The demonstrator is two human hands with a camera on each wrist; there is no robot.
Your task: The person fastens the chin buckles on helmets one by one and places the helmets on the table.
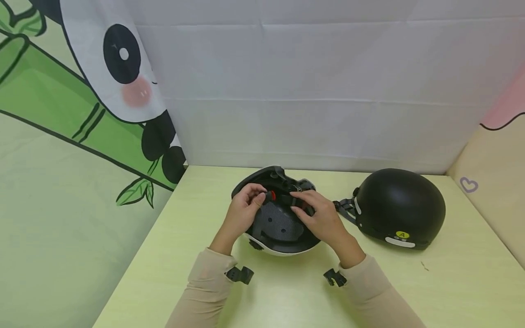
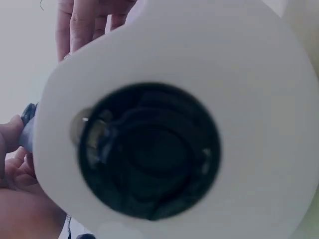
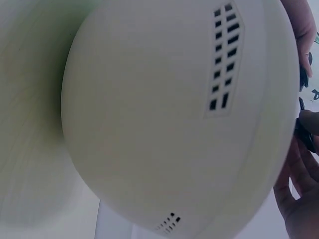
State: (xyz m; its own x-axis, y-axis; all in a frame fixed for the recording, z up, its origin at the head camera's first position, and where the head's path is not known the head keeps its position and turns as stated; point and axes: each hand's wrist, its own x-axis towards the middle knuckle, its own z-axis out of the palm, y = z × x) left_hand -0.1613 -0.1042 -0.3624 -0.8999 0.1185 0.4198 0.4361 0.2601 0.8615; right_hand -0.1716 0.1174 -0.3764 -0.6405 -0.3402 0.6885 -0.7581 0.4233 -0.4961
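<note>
A white helmet (image 1: 283, 223) lies upside down on the table, its black padded inside facing up. Over its opening, my left hand (image 1: 242, 212) pinches a black buckle end with a red part (image 1: 270, 196) between thumb and fingers. Opposite it, my right hand (image 1: 320, 216) pinches the other black buckle piece (image 1: 290, 200) on its strap. A small gap shows between the two pieces. In the left wrist view, a round black disc (image 2: 149, 152) sits on the white shell. Vent slots (image 3: 224, 59) mark the shell in the right wrist view.
To the right stands a black helmet (image 1: 399, 205) with its dome up, a yellow "A" sticker (image 1: 402, 234) and a strap (image 1: 346, 207) reaching toward the white one. The pale table (image 1: 283, 291) meets a white cloth wall (image 1: 307, 91) behind and a printed panel (image 1: 61, 182) at left.
</note>
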